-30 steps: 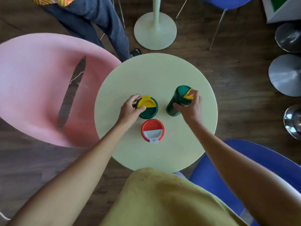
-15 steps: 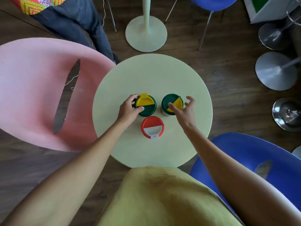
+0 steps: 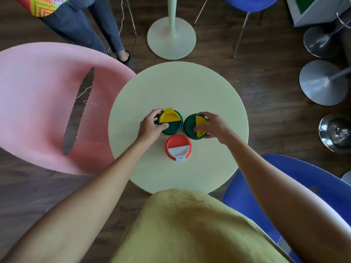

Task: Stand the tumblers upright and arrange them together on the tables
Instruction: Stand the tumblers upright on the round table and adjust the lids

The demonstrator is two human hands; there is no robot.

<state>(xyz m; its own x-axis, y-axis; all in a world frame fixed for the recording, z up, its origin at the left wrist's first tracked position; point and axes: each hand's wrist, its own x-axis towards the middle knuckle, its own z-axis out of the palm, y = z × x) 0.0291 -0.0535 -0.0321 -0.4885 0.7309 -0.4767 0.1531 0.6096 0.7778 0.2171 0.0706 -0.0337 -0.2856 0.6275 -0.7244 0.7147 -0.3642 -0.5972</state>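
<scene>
Three tumblers stand upright close together in the middle of the round pale green table (image 3: 178, 84), seen from straight above. My left hand (image 3: 151, 127) grips the rim of the left green tumbler with a yellow lid flap (image 3: 171, 122). My right hand (image 3: 213, 127) holds the right green tumbler with a yellow lid flap (image 3: 190, 126), fingers curled over its lid. A red tumbler with a white flap (image 3: 178, 148) stands free just in front of the two, touched by neither hand.
A pink chair (image 3: 38, 103) is at the table's left, a blue chair (image 3: 284, 186) at the near right. A person's legs (image 3: 83, 29) stand beyond the pink chair. Another table's pedestal base (image 3: 171, 37) and metal stool bases (image 3: 322, 82) sit on the floor beyond.
The right green tumbler went from tilted in my right hand to standing upright beside the left one. My right hand briefly let go, then closed over its lid again. The left hand stayed put.
</scene>
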